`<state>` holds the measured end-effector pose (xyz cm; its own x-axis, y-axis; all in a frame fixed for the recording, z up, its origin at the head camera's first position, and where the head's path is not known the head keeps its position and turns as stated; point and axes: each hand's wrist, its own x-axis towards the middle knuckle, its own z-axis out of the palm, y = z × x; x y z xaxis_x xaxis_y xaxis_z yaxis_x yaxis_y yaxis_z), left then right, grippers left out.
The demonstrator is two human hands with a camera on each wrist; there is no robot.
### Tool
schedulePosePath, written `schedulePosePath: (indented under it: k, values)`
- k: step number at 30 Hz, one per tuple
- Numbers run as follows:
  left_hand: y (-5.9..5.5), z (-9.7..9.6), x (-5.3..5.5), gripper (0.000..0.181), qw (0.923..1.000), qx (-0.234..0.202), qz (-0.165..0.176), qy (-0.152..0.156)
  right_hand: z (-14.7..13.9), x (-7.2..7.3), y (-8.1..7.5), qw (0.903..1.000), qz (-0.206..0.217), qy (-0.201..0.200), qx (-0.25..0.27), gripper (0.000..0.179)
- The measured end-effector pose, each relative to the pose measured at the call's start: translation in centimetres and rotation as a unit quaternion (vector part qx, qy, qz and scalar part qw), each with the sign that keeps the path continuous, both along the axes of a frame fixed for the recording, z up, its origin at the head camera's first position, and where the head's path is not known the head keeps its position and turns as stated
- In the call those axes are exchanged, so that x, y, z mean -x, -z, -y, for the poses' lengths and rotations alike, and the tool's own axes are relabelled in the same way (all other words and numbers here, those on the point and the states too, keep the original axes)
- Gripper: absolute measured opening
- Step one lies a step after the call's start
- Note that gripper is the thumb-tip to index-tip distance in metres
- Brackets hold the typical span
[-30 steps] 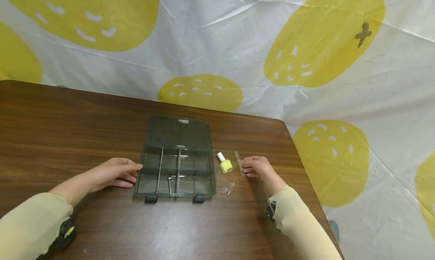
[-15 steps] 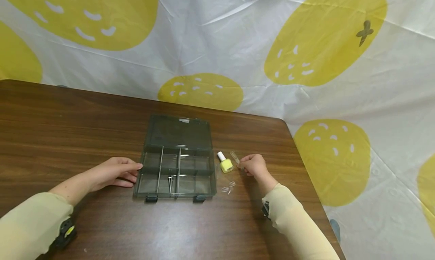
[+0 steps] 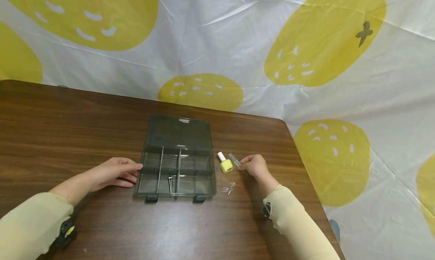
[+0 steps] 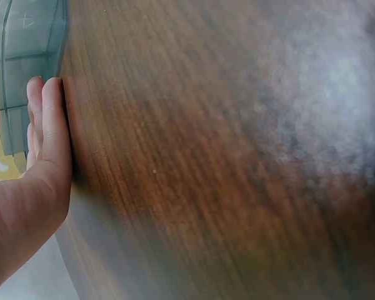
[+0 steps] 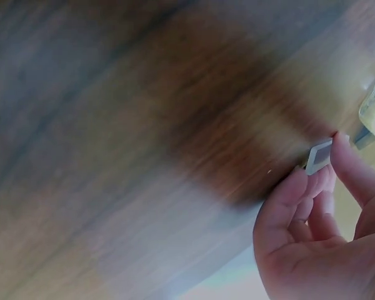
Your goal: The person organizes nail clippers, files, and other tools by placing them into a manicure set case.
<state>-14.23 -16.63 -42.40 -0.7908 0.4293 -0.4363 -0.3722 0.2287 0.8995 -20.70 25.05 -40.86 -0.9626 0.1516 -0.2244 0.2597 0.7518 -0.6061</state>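
Observation:
My right hand (image 3: 253,164) pinches the near end of a thin, clear, flat strip (image 3: 233,159) between thumb and fingers, right of the box. In the right wrist view the pinched end of this strip (image 5: 319,156) shows a whitish edge. A bottle of yellow nail polish (image 3: 225,166) with a white cap lies just left of it. At the left, my left hand (image 3: 115,172) touches the side of a dark see-through divided box (image 3: 204,184), its thumb at the rim and its fingers extended. The left wrist view shows these fingers (image 4: 55,125) along the box wall.
The box's lid (image 3: 178,133) lies folded back, away from me. Slim metal nail clippers (image 3: 170,183) sit in a front compartment. Small clear loop-shaped pieces (image 3: 228,187) lie below the polish. A patterned cloth (image 3: 251,44) hangs behind the wooden table (image 3: 68,127).
My right hand has moved slightly left and away from me, bringing the strip closer to the polish bottle and turning it to a steeper slant. The left hand and box stay put.

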Motion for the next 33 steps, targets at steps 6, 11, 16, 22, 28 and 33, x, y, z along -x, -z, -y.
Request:
schedulePosePath:
  k: [6,11,16,22,28,33]
  values:
    - [0.0,0.0,0.0,0.051,1.0,0.0,0.0,0.001,-1.0,0.1,0.0,0.9976,0.008,-0.031,0.061,0.02]
    - [0.0,0.1,0.0,0.05,1.0,-0.001,-0.002,0.002,-2.1,0.4,-0.1,0.9912,0.045,-0.037,0.119,0.026]
    - [0.1,0.1,0.0,0.049,1.0,-0.001,-0.003,0.006,-2.7,0.4,-0.5,0.978,0.073,-0.046,0.19,0.03]
    - [0.1,0.0,0.1,0.049,1.0,-0.002,-0.001,0.006,-3.1,0.5,-0.8,0.9554,0.107,-0.076,0.265,0.022]
    - [0.1,0.0,0.1,0.051,1.0,0.0,0.003,0.002,-3.4,0.6,-1.4,0.9444,0.131,-0.106,0.283,0.015]
    - [0.1,0.0,0.1,0.053,1.0,0.002,0.003,0.002,-3.3,0.5,-1.9,0.9395,0.144,-0.115,0.288,0.017]
